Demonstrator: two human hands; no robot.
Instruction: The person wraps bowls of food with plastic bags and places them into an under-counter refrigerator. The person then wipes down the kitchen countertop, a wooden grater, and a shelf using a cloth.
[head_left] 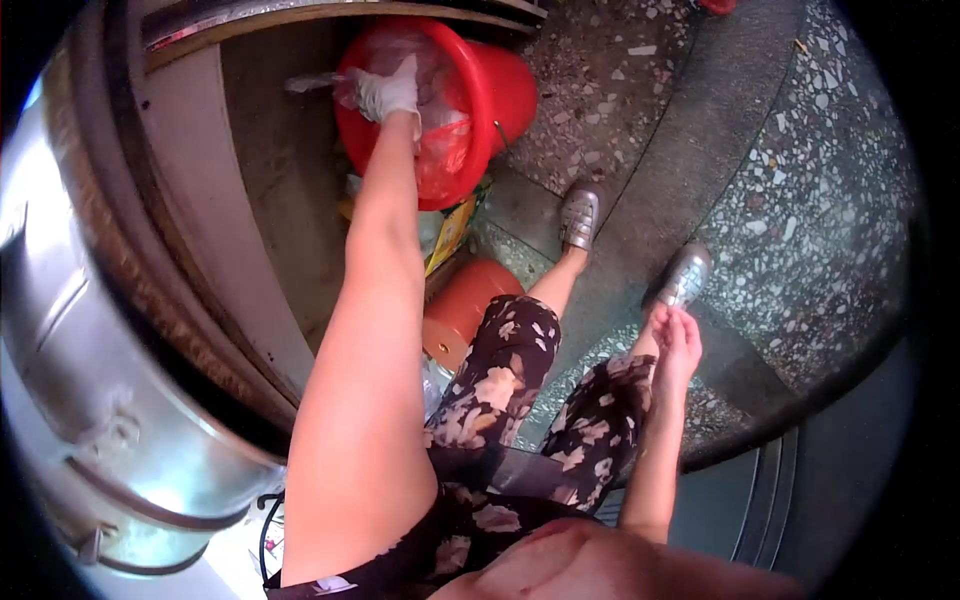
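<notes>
My left hand (386,95), in a white glove, reaches into the mouth of a red plastic bucket (482,110) that lies tipped toward me. Its fingers are closed on a clear plastic bag (318,82), part of which sticks out past the glove. More crumpled clear plastic and a piece of red plastic (443,145) lie inside the bucket. My bare right hand (678,342) hangs by my leg, above a silver shoe (685,275). Its fingertips are drawn together, and nothing shows between them.
An orange-red cylinder (470,305) and a yellow package (452,235) are below the bucket, beside my legs. A wooden-edged shelf (330,15) runs above the bucket. At left stands a large shiny metal drum (110,370). The floor (800,200) is speckled stone.
</notes>
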